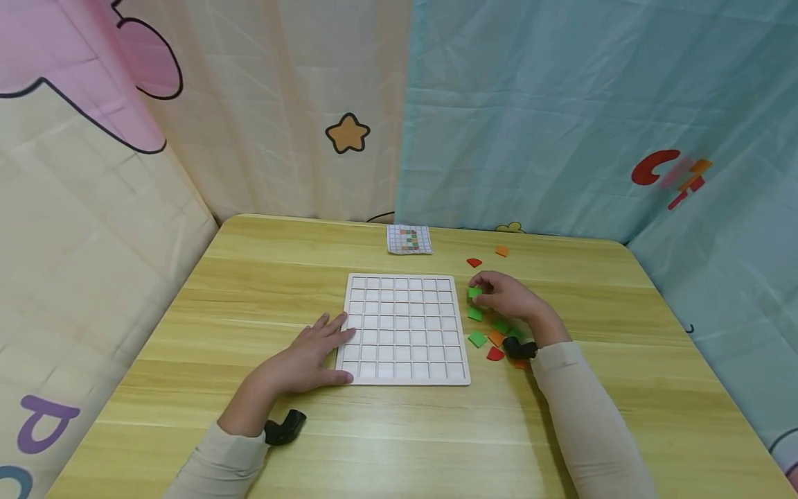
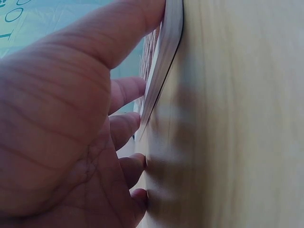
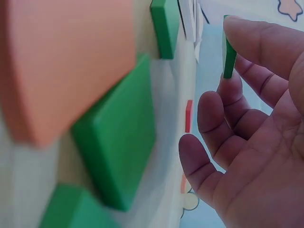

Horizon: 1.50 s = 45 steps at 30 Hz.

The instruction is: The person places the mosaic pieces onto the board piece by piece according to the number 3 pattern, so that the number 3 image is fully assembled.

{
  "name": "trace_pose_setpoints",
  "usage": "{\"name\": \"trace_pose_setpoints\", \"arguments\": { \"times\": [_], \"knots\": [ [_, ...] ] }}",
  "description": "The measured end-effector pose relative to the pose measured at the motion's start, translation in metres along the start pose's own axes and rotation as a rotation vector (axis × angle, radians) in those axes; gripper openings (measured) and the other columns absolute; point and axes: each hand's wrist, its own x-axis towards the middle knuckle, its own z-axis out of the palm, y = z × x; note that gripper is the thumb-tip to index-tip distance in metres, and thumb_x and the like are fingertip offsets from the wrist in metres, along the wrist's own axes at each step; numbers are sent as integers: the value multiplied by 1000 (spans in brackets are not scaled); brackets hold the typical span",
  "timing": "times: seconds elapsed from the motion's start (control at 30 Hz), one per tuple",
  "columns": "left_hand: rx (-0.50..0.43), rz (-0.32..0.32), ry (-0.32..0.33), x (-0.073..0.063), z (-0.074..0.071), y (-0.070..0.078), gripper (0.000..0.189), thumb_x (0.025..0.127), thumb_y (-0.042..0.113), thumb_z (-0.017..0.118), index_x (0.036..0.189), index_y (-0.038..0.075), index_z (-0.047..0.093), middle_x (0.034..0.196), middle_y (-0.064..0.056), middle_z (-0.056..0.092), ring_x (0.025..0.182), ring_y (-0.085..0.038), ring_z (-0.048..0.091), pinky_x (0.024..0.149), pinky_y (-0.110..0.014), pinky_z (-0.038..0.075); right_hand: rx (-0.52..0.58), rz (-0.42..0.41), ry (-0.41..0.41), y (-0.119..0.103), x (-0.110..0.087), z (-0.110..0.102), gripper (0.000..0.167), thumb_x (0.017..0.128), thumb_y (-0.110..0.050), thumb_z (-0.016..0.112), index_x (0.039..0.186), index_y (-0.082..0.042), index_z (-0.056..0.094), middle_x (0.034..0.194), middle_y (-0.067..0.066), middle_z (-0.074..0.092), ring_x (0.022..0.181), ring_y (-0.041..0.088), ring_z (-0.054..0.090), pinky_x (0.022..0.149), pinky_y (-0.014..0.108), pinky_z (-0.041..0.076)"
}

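Observation:
A white gridded board (image 1: 402, 331) lies flat on the table with its cells bare. My left hand (image 1: 305, 360) rests on its left edge, fingers spread and the thumb at the near left corner. Beyond the board's right side, my right hand (image 1: 512, 299) pinches a green square tile (image 3: 230, 57) between thumb and fingertips. In the right wrist view that tile is held up clear of the table. Below this hand lie several loose pieces: green tiles (image 1: 477, 339), an orange piece (image 1: 495, 338) and a red rounded piece (image 1: 495, 354), some partly hidden by the wrist.
A small card (image 1: 409, 240) with a coloured grid pattern lies behind the board, near the table's back edge. Another red piece (image 1: 474, 263) and an orange piece (image 1: 501, 251) lie at the back right. Printed curtains (image 1: 530, 118) hang around the wooden table (image 1: 399, 443).

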Motion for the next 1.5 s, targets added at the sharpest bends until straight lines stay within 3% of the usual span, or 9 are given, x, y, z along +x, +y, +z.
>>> {"name": "trace_pose_setpoints", "arguments": {
  "times": [0.87, 1.5],
  "knots": [
    [7, -7, -7, -1, -2, 4, 81, 88, 44, 73, 152, 7, 40, 164, -14, 17, 149, -44, 5, 115, -63, 9, -88, -167, -18, -37, 7, 14, 23, 94, -7, 66, 116, -5, 60, 113, 9, 59, 109, 29, 51, 97, 46, 43],
    [-1, -11, -12, -1, -2, 5, 80, 88, 41, 74, 152, 7, 40, 164, -14, 17, 149, -44, 5, 115, -64, 10, -86, -211, -41, -61, 29, 30, 24, 95, -10, 66, 117, -6, 60, 114, 9, 56, 106, 27, 48, 93, 43, 43]
  ]
}}
